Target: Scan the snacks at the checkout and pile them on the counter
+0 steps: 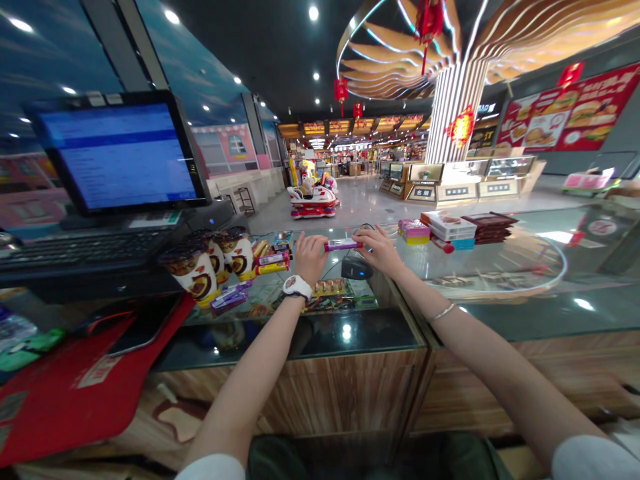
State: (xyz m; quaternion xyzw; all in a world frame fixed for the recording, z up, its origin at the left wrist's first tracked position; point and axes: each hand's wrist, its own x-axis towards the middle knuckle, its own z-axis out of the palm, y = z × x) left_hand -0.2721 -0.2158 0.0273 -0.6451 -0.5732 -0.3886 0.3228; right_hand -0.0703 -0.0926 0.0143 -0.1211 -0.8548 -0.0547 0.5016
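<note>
A slim purple snack packet (pixel 343 245) is held level above a glass shop counter (pixel 345 333), with my left hand (pixel 311 257) gripping its left end. My right hand (pixel 379 250) grips its right end. Just below the packet sits a black barcode scanner (pixel 356 268), apart from both hands. Left of my left hand stand several paper cups with chocolate-swirl labels (pixel 193 273), beside small yellow and purple packets (pixel 273 260). A white watch (pixel 297 287) circles my left wrist, and a thin silver bracelet (pixel 443 312) circles my right.
A monitor (pixel 117 152) and black keyboard (pixel 85 250) stand at the left, above a red mat (pixel 75 393) holding a black phone (pixel 143 327). Stacked boxes (pixel 450 227) sit on the counter's right. Beyond the counter are a children's ride (pixel 313 202) and display cases (pixel 457 183).
</note>
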